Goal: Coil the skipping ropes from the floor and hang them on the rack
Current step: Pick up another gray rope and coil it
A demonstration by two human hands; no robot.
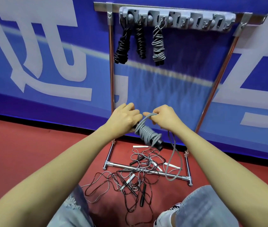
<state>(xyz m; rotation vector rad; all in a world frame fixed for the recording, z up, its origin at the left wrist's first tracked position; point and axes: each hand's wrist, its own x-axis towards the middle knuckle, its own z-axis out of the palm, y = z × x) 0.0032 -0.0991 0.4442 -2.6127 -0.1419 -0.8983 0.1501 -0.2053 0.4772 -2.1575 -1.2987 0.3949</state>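
From the head view, the grey rope (148, 131) is wound in tight turns round its black handles into a thick bundle, held in the air in front of the rack (177, 18) and above the tangle of ropes (139, 176) on the red floor (23, 145) — its long axis slants from upper left down to lower right, black handle end lowest. The left hand (124, 119) grips the bundle's upper end with curled fingers, while the right hand (162, 115) pinches a loop of the cord just beside it — a loose length hangs down to the floor. Both forearms reach forward, hands nearly touching.
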